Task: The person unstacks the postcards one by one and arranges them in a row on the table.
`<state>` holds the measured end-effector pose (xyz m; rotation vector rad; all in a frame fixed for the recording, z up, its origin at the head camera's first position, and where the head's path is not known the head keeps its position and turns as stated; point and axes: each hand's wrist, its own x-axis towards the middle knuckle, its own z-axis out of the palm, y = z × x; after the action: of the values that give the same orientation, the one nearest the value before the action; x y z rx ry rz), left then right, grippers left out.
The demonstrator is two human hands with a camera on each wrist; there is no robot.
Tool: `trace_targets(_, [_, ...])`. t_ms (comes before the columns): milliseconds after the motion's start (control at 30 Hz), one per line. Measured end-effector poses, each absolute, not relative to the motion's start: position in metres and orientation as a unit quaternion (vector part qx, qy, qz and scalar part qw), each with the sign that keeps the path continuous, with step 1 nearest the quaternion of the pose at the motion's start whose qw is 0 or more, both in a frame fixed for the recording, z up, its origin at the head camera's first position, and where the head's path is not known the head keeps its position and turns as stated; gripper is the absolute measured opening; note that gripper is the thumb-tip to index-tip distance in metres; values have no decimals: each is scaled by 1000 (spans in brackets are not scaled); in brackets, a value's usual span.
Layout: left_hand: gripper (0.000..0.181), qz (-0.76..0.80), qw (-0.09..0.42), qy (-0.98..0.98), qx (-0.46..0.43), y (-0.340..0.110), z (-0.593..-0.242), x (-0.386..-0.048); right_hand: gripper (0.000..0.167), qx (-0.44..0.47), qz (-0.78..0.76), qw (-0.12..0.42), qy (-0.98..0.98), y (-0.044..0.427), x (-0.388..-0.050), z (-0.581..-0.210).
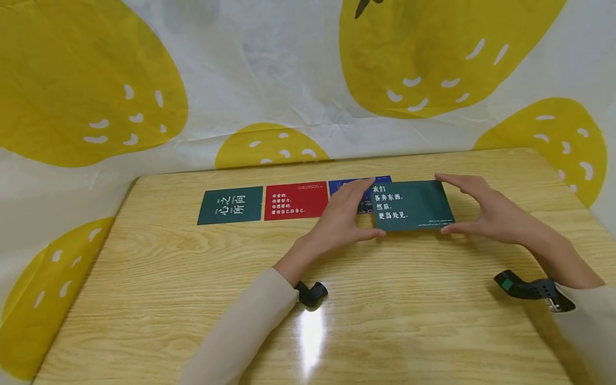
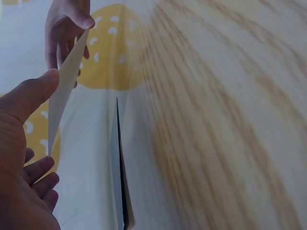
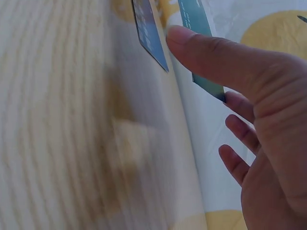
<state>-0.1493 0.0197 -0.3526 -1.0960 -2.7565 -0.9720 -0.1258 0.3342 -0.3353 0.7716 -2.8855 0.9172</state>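
Observation:
A dark green card (image 1: 423, 203) with white Chinese characters is held between both hands, raised off the table. My left hand (image 1: 337, 219) grips its left edge, thumb at the lower corner and fingers at the upper. My right hand (image 1: 491, 211) pinches the right edge at its corners in the same way. Behind the held card lies a blue card (image 1: 384, 182), partly hidden by the left hand and the held card. To its left lie a red card (image 1: 313, 198) and another green card (image 1: 209, 206), side by side in a row.
The cards lie on a light wood-grain table (image 1: 192, 283), towards its far edge. A white cloth (image 1: 269, 69) with large yellow fruit prints hangs behind. Black wrist devices sit at the left wrist (image 1: 312, 295) and right wrist (image 1: 534, 289).

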Motion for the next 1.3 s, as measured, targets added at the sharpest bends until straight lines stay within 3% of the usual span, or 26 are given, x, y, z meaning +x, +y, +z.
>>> trace_targets(567, [99, -316, -2, -893, -321, 49, -355, -164, 105, 236, 296, -18, -926, 365, -143, -333])
trace_targets(800, [100, -358, -20, -881, -308, 59, -361, -170, 106, 237, 266, 7, -934, 374, -150, -337])
trace_targets(1300, [101, -380, -58, -878, -285, 77, -365, -179, 99, 198, 302, -59, -930, 389, -156, -335])
